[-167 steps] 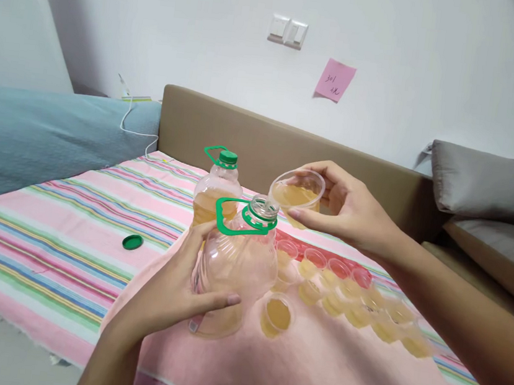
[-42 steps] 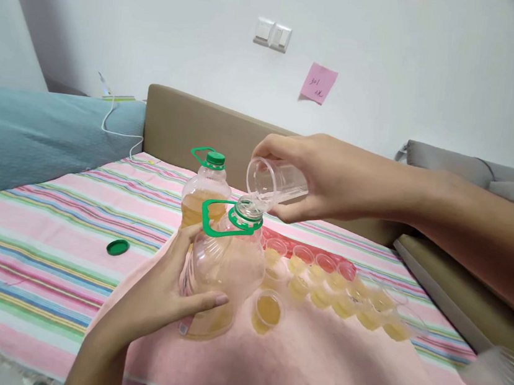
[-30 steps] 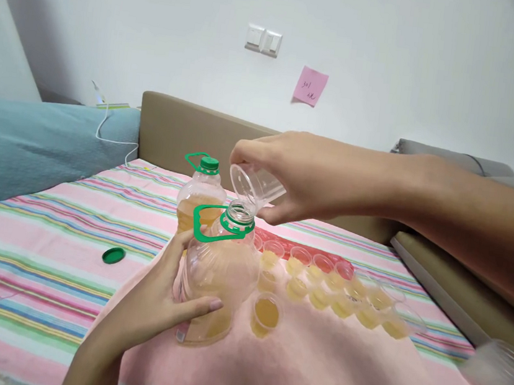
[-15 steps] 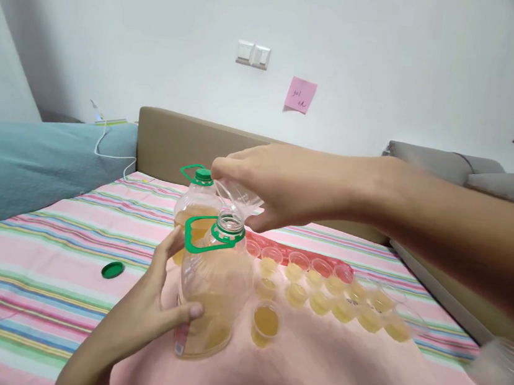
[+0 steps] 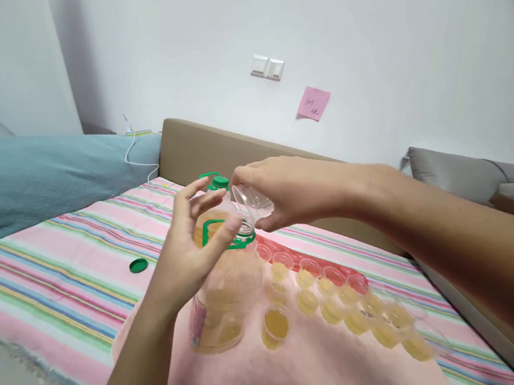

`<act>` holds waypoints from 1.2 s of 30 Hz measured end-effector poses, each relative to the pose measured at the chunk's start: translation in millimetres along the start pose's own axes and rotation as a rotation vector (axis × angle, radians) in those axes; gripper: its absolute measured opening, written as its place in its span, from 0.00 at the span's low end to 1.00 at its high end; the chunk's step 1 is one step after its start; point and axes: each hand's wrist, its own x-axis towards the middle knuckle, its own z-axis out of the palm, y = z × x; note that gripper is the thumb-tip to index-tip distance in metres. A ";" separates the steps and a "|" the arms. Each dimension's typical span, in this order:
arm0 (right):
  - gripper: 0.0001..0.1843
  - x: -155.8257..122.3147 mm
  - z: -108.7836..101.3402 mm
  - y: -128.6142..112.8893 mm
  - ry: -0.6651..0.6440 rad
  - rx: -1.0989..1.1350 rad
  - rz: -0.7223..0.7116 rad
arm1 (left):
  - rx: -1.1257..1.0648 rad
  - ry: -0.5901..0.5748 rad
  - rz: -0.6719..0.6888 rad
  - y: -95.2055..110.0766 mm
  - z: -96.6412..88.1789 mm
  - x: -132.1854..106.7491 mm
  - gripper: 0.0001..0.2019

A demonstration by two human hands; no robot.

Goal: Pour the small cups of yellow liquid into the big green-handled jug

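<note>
My right hand (image 5: 292, 187) grips a clear plastic cup (image 5: 252, 202), tilted with its mouth over the neck of an uncapped plastic jug (image 5: 227, 301). That jug stands upright, partly filled with yellowish liquid, a green handle (image 5: 214, 235) round its neck. My left hand (image 5: 196, 229) is raised beside the jug's neck, its fingers spread and holding nothing. Behind stands a second jug (image 5: 205, 216) with a green cap on. A cup of yellow liquid (image 5: 275, 326) stands just right of the front jug.
Several clear cups (image 5: 331, 311) with yellow liquid stand in rows to the right, before a red plastic wrapper (image 5: 323, 262). A green cap (image 5: 138, 265) lies left on the striped cloth (image 5: 65, 263). A white cable (image 5: 141, 164) trails at the back left.
My left hand has let go of the front jug's side and risen to its neck, fingers apart. The right hand still holds the tilted cup over the opening. The view has shifted left.
</note>
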 end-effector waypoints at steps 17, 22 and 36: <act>0.13 4.4 -5.0 -3.8 -0.030 -0.064 -0.060 | 0.002 -0.060 -0.072 0.6 9.9 13.9 0.43; 0.09 5.3 -3.6 -3.9 -0.033 -0.070 -0.069 | -0.028 -0.054 -0.072 0.9 10.4 13.7 0.42; 0.18 -52.2 16.2 44.7 0.619 0.592 -0.066 | -0.121 -0.067 -0.101 -4.0 2.9 11.5 0.36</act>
